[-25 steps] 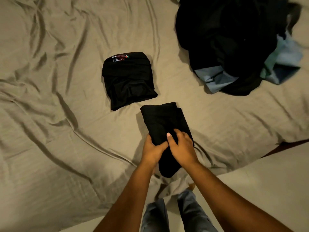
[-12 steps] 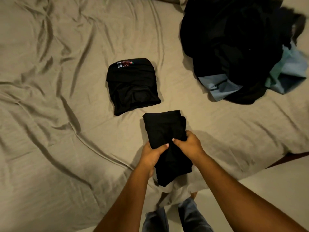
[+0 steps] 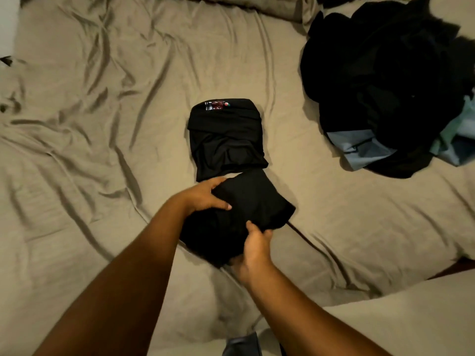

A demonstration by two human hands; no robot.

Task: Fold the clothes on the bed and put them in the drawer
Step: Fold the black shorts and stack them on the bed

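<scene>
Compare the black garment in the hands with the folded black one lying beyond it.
The held garment is gripped by the left hand and right hand; the folded garment lies untouched on the sheet. The folded garment shows a coloured print at its far edge; the held garment looks plain. The held garment sits askew, the folded garment squarer. Both are black, compact bundles.

The bed [image 3: 102, 150], its tan sheet creased, carries a folded black garment [image 3: 227, 140] near its middle, a black bundle [image 3: 244, 209] just in front of it, a heap of dark and blue-grey clothes [image 3: 380, 86] to the right, and a pillow [image 3: 244, 6] beyond.
</scene>
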